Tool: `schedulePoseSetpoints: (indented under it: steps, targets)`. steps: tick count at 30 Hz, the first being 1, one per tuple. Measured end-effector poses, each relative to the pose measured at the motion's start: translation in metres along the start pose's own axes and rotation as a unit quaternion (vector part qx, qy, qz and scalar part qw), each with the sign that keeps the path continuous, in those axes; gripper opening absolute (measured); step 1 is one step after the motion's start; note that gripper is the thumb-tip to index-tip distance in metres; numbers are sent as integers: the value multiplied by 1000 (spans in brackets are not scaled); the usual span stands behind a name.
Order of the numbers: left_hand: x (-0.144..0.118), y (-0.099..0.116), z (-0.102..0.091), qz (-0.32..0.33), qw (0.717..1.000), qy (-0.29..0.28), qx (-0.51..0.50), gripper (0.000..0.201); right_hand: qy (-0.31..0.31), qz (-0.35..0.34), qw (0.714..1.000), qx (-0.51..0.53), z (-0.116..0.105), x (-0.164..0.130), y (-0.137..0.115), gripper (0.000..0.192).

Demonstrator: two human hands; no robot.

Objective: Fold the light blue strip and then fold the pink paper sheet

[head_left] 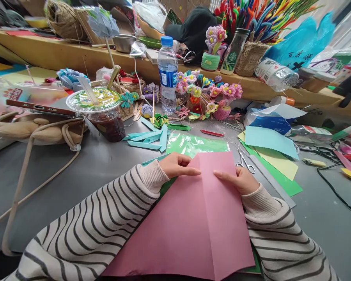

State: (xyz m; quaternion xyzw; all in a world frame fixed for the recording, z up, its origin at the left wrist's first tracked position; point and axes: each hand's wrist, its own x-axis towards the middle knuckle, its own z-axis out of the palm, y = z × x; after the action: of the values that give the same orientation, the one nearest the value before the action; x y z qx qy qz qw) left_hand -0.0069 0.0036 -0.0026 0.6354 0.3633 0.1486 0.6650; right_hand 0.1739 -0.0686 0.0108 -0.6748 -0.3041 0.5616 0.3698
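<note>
Pink paper (193, 218) under both hands (207, 173)

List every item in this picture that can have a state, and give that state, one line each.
pink paper: flat on the table, creased down the middle.
left hand: pressing the paper's top edge.
right hand: pressing the paper's right edge.
water bottle: upright, capped.
iced drink cup: upright, film-sealed.
scissors: lying beside the right hand; blades hidden.
clear bottle: lying on its side.
</note>
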Motion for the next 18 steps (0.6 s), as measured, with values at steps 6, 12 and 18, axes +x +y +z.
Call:
schedulePoseSetpoints:
  steps: [6, 12, 18]
  targets:
    - [3, -5, 0, 9, 999, 7, 41, 37, -4, 11, 1000, 13, -2, 3, 2, 28]
    - [2, -5, 1, 30, 998, 23, 45, 34, -26, 14, 999, 23, -2, 3, 0, 28]
    - [1, -4, 3, 44, 998, 26, 49, 34, -24, 18, 999, 31, 0, 3, -2, 24]
